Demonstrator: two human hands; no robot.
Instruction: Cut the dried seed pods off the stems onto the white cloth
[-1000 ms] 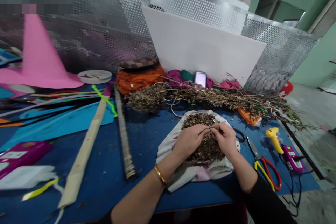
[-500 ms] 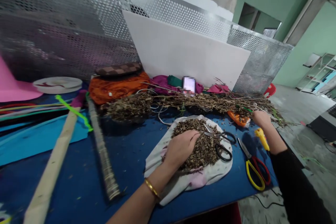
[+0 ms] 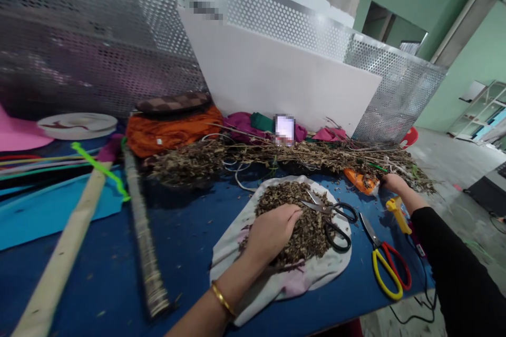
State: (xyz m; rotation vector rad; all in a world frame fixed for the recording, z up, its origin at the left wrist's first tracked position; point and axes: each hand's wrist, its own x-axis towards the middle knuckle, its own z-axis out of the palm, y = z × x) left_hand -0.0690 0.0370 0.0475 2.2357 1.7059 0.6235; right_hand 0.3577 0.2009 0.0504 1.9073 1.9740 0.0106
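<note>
Left hand (image 3: pixel 272 231) on the leaf pile (image 3: pixel 290 195) — right hand (image 3: pixel 393 183) at the dried twigs (image 3: pixel 324 154).
Left lies palm down, fingers slack, leaves under it; whether the right clamps the twig ends — cannot tell.

No readable text, patch on perforated screen (image 3: pixel 276 10) blurred (perhaps lettering)

Screen (image 3: pixel 98 37): perforated sheet metal is gleaming bright.
Counter (image 3: pixel 190 231): blue covering is looking matt, felt-like.
Leaf pile (image 3: pixel 304 226): dry crumbly leaves are lying rough on soft white cloth (image 3: pixel 316 274).
Scissors (image 3: pixel 330 216): steel blades are shining; black handles are looking glossy.
Stick (image 3: pixel 59 268): bare wood is showing pale, matt.
</note>
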